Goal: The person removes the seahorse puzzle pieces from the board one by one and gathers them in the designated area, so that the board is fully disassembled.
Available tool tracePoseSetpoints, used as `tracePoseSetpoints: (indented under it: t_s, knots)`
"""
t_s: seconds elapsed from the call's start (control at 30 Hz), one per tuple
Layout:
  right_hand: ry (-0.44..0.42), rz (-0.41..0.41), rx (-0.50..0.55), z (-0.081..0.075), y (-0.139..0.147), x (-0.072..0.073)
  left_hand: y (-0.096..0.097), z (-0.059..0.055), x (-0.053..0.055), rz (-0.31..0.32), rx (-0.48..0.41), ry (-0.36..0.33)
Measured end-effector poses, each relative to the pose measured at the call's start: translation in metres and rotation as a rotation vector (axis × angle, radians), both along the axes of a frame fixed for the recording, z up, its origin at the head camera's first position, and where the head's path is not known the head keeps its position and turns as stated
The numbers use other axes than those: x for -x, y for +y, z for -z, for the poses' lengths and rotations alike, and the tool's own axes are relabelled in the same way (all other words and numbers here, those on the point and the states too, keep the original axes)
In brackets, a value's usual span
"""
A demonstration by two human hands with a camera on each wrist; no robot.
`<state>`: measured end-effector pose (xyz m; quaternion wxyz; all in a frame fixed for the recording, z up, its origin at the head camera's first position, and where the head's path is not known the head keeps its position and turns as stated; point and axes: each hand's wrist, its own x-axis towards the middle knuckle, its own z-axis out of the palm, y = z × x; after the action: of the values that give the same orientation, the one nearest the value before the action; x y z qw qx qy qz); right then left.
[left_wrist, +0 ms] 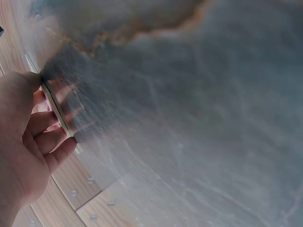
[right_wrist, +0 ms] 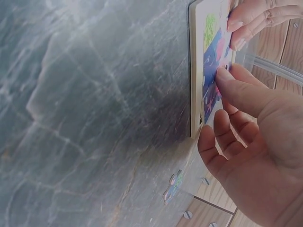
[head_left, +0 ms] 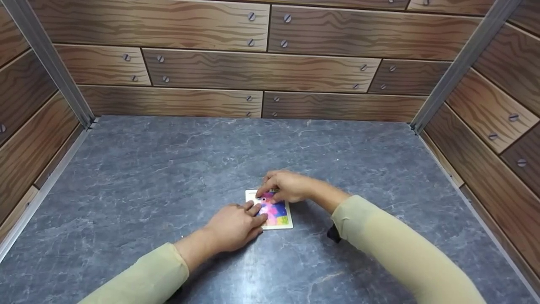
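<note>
We are looking down on a small picture board (right_wrist: 200,28) that is lying on the grey marbled table (head_left: 168,169), its pale rim framing a pink and blue picture (head_left: 274,214). Our left hand (head_left: 234,228) is resting over the board's left side with fingers loosely spread, steadying it, we are judging, more than gripping it. Our right hand (head_left: 291,185) is arching over the far part of the picture, thumb and forefinger standing narrow and touching it; we are not able to tell whether they are pinching something or only pressing. In the right wrist view, a small colourful piece (right_wrist: 173,187) is lying on the table, well apart from the board

As for trouble, we are worrying first about slipping: if the left hand is bearing too lightly while the right is pushing sideways, the board could be skating or turning on the smooth-looking tabletop. If the right fingertips are pressing unevenly, anything loose beneath them could be tilting or springing up, and our own fingers are hiding that spot from above. We are also risking a stray brush from the right hand, which could be sending the small piece farther off
</note>
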<state>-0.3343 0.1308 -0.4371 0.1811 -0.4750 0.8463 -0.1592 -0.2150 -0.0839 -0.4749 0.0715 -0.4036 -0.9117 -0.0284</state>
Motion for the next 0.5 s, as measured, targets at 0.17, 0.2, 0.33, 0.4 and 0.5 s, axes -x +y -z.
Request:
tracePoseSetpoints:
  t_s: [0.17,0.2,0.33,0.4,0.5]
  knots:
    - [-0.002,0.003,-0.002,-0.0007,0.0002,-0.0006,0.0004,0.0002,0.0000,-0.005,0.002,-0.018]
    - [-0.006,0.005,-0.001,-0.0009,0.0001,-0.0007,0.0004,0.0000,-0.0001,-0.006,0.001,-0.020]
    - [-0.012,0.002,0.013,-0.0015,-0.0001,-0.0013,0.0002,0.0003,-0.0004,-0.009,0.000,-0.021]
    - [-0.008,-0.005,0.019,-0.0014,0.0000,-0.0015,0.0001,0.0003,-0.0005,-0.009,0.000,-0.023]
    - [-0.002,-0.011,0.029,-0.0010,0.0003,-0.0018,0.0000,0.0008,-0.0005,-0.010,-0.003,-0.024]
